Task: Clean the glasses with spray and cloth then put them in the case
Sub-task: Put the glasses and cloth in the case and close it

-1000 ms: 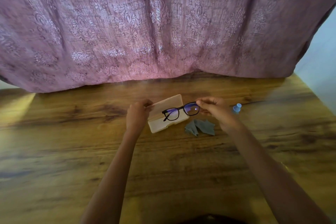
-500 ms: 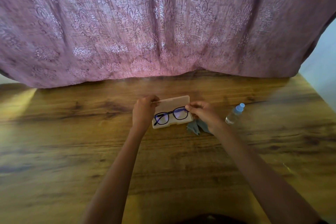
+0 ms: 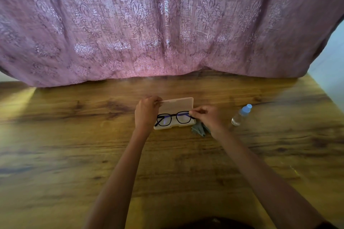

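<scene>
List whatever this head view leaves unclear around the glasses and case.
All in the head view:
- Glasses: the left end is hidden behind the left grip. Whether they rest in the case or hover above it is unclear from this angle.
- Cloth: mostly covered by the right grip and wrist.
- Bottle: fill level too small and blurred.
- Left grip's fingertips on the lid: hidden by the hand's own back.

I count one case point(image 3: 178, 103), lying open on one wooden table point(image 3: 74, 154). One pair of glasses point(image 3: 174, 118) at the case, one grey cloth point(image 3: 198, 130) just right of it, one spray bottle point(image 3: 241, 115) farther right, one pink curtain point(image 3: 167, 24) behind. Two hands: left hand point(image 3: 146, 112), right hand point(image 3: 206, 117).
</scene>
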Available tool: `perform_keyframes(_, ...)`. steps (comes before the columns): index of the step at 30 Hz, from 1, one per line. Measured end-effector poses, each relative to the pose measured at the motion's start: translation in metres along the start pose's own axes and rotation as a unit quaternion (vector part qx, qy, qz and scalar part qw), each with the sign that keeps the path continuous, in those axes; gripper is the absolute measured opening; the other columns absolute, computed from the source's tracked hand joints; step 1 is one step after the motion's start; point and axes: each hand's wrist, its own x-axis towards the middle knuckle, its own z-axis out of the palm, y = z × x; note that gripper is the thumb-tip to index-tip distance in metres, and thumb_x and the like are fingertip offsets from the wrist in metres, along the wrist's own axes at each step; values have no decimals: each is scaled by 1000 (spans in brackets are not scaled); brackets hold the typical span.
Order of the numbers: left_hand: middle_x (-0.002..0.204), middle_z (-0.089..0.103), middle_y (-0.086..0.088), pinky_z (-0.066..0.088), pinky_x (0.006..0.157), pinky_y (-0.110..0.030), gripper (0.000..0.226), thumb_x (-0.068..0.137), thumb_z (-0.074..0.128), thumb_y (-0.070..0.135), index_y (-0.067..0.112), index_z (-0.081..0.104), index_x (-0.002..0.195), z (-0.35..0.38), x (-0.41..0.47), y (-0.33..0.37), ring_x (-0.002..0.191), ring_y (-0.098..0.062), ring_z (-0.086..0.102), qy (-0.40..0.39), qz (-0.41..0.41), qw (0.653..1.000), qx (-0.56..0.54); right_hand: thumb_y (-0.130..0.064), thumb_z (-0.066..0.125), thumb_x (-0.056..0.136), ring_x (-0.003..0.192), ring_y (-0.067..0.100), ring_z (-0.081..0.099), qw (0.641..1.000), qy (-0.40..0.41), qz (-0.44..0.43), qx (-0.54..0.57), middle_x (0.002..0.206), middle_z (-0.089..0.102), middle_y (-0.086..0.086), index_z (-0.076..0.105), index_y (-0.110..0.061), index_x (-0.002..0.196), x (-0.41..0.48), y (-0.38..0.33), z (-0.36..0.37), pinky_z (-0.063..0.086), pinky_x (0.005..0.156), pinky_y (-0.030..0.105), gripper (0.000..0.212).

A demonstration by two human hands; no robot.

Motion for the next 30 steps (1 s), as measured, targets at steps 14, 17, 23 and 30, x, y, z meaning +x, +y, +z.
perform_keyframes(14,96,73,-4,55,69,-39,13,85,68,11,12,74,96,1,-2,2,81,-23,68,15,3,1000,4,-14,78,79,80,4,63,999,21,-44,-18,89,72,0,73,-7,94,3,14,4,43,62,11,17)
perform_keyframes(17,96,73,-4,55,68,-39,13,85,67,10,12,74,96,0,-2,3,81,-23,68,15,5,1000,5,-15,78,79,79,4,63,997,30,-53,-37,85,71,-4,74,-12,92,4,17,6,43,61,11,14)
perform_keyframes(23,92,71,-6,52,63,-36,15,86,66,9,12,72,99,2,1,-1,79,-25,66,-3,-18,1000,13,-19,73,83,88,10,62,991,42,-109,-69,94,70,-3,73,-18,99,6,15,-1,49,75,22,16)
perform_keyframes(30,107,70,-10,54,76,-31,33,89,57,1,12,61,121,7,6,-10,92,-20,66,-32,-24,999,-14,-10,65,90,92,7,60,948,16,-167,-269,103,70,-3,72,-19,103,11,21,-33,47,82,15,17)
